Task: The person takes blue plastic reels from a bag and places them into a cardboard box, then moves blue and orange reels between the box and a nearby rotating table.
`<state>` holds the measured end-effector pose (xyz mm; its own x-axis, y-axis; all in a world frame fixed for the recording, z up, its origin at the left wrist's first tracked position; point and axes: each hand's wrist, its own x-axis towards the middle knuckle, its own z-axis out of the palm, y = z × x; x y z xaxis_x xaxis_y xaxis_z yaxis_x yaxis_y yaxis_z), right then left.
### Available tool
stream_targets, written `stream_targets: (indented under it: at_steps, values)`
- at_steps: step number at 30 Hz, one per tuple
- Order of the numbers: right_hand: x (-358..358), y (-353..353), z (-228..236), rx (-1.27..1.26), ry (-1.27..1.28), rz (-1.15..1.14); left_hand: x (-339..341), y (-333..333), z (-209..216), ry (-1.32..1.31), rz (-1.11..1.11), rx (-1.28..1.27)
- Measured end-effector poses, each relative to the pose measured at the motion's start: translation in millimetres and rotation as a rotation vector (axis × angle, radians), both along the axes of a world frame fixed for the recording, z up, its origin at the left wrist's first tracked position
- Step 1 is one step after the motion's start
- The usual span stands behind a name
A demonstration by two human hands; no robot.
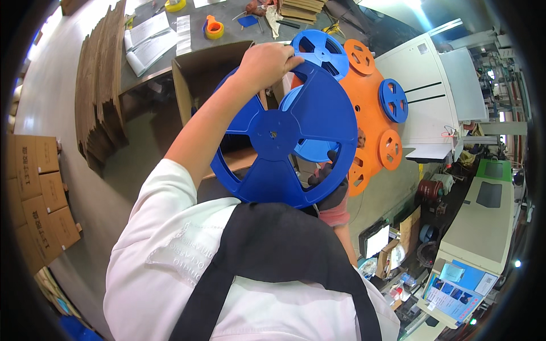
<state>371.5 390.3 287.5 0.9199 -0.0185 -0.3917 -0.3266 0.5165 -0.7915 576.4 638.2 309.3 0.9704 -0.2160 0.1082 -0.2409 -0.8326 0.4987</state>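
Note:
My left hand (266, 63) is bare and closed over the upper rim of a large dark blue plastic reel (277, 133). The reel's face, with its small hub hole and wide cut-outs, is turned up toward me. Behind it shows part of a lighter blue reel (316, 149). My right hand (329, 196) wears a dark glove and is mostly hidden behind the dark reel. Through a cut-out its thumb shows at the lighter reel's lower edge; the other fingers are hidden, though it appears closed on that edge.
An orange turntable (364, 111) carries several orange and blue reels. An open cardboard box (183, 94) stands behind the dark reel. Flattened cartons (99, 85) lean at a grey bench with papers (149, 42) and tape (213, 28). Boxes (42, 199) are stacked left; machines (483, 210) stand right.

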Motion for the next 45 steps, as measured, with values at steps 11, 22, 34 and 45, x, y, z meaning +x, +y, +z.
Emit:
stream_targets:
  at_steps: [11,22,34,45]
  values:
    - [9.9,3.1,-6.1,0.060,-0.025,0.098,-2.9,2.5,-28.2,-0.168,0.052,-0.272]
    - [16.2,-12.8,-24.8,-0.278,0.016,-0.068,-76.9,62.7,-82.8,0.365,0.407,-1.102]
    - [95.6,-16.2,-41.4,-1.703,-0.876,0.035,-87.9,6.6,-96.2,0.177,0.631,-1.571]
    - [113.1,16.4,-38.1,0.094,-0.310,-0.115,-125.2,-85.6,-92.9,-0.034,0.536,-1.292]
